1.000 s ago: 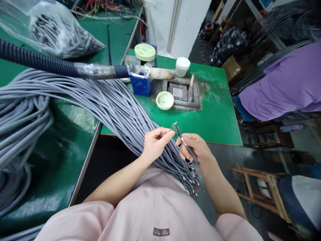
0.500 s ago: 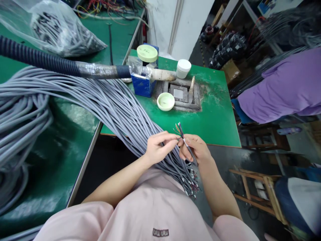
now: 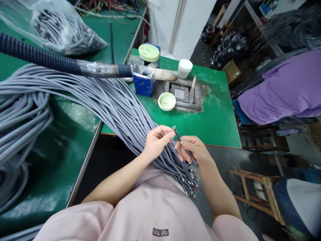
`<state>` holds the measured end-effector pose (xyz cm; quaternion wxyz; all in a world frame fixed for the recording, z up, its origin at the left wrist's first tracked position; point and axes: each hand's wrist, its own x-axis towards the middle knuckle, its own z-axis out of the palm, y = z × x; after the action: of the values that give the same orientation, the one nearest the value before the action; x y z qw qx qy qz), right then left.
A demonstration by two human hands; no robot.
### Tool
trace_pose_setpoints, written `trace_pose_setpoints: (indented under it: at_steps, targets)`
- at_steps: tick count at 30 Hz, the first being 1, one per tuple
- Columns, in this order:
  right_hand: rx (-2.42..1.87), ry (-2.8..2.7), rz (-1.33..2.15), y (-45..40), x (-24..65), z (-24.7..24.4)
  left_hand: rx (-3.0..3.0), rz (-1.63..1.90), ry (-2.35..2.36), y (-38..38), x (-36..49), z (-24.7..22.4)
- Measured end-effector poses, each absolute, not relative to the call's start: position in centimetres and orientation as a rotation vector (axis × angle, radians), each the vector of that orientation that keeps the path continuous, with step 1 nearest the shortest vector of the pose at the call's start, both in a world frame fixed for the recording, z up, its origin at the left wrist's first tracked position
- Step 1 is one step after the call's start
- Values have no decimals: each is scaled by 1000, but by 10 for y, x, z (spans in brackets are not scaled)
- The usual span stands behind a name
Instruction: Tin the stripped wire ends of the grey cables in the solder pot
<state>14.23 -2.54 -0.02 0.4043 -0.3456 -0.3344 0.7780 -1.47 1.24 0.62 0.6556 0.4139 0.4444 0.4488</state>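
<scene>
My right hand (image 3: pixel 193 149) is shut on one grey multicore cable (image 3: pixel 187 155), near its white-marked end. Thin coloured wires (image 3: pixel 177 133) fan out from that end. My left hand (image 3: pixel 157 142) sits just left of them, with its thumb and forefinger closed on a thin wire near the tips. A large bundle of grey cables (image 3: pixel 100 103) runs from the left table past my left hand. Its ends with small terminals (image 3: pixel 192 182) hang by my chest. The hands nearly touch.
A metal-framed pot (image 3: pixel 180 93), pale green dish (image 3: pixel 167 101), white jar (image 3: pixel 185 68) and blue box (image 3: pixel 142 85) stand on a green-topped bench (image 3: pixel 215 124). A corrugated hose (image 3: pixel 50 63) crosses above the cables. A person in purple (image 3: pixel 283 90) works at right.
My hands have drawn slightly closer together around the wire ends, and the wire tips have tilted a little. The view has shifted slightly with my head.
</scene>
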Motion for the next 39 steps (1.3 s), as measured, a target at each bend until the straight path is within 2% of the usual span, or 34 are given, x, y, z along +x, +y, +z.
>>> trace_pose_setpoints:
  at_steps: [6,12,16,24,32,39]
  targets:
    - [-1163,-1079,1750,-19,148,18,921,1052,1023,8,-8,12]
    - [-1357,-1337,1362,-13,149,35,902,1054,993,4,-4,19]
    - [-1371,-1478,1146,-10,145,38,873,1033,984,2,-4,12]
    - [-1364,-1622,1000,4,144,42,636,1040,911,8,-6,7]
    - [-1437,-1781,764,81,158,48,1354,1283,1207,43,-39,6]
    - [-1642,-2221,607,150,147,20,1815,1162,1245,54,-46,-13]
